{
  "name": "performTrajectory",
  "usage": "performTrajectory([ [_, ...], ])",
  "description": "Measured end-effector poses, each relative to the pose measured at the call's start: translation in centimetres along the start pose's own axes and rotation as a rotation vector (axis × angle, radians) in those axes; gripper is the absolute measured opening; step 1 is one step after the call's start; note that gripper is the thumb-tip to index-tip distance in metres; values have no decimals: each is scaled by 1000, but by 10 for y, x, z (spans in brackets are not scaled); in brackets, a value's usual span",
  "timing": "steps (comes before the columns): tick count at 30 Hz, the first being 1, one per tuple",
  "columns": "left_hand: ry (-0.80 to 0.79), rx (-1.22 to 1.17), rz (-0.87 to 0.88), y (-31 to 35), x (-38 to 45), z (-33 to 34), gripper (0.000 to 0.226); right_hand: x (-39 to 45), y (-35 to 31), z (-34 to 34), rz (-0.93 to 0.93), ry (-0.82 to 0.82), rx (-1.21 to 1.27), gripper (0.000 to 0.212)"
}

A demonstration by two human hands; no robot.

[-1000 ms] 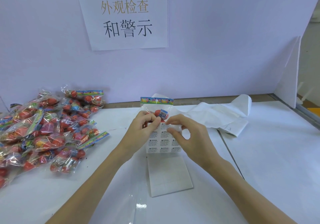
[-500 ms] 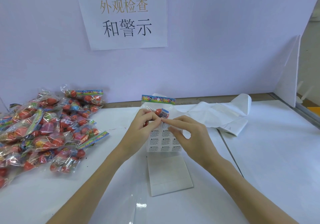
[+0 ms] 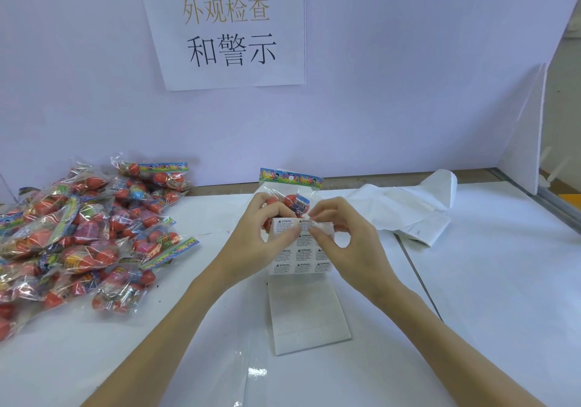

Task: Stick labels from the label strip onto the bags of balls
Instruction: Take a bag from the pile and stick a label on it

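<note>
The right hand has its thumb and forefinger pinched on the top edge of the label strip, at a label in the upper row that looks partly lifted (how far it has come away cannot be told). The left hand faces it, thumb and curled fingers gripping the strip's upper left part together with the bag of balls held behind it. That bag stands upright behind the strip, its colourful header card at the top and red balls showing just above the strip's edge. The strip hangs down from the hands; its printed warning labels fill the upper part, and the bare white backing below lies on the white table.

Left of the strip, well apart, a pile of bagged balls sprawls on the table. Right of the strip and a little further back lies a crumpled white sheet. Above and behind the strip, a paper sign with Chinese characters hangs on the pale back wall.
</note>
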State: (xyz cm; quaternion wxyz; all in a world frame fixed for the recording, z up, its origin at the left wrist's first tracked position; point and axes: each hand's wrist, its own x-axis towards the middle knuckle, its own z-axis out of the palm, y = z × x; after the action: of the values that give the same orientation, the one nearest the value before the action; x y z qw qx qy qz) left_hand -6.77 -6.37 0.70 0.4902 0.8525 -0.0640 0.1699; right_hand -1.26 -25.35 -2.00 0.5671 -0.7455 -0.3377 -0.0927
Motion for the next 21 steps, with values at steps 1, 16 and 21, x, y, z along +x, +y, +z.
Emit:
performTrajectory([
  [1,16,20,13,0,0,1,6,0,0,0,18,-5,16,29],
  [16,-27,-36,-72,2,0,4,25,-2,-3,2,66,39,-85,13],
  [21,3,-172,-208,-3,3,2,25,-3,-5,-1,-108,70,-185,24],
])
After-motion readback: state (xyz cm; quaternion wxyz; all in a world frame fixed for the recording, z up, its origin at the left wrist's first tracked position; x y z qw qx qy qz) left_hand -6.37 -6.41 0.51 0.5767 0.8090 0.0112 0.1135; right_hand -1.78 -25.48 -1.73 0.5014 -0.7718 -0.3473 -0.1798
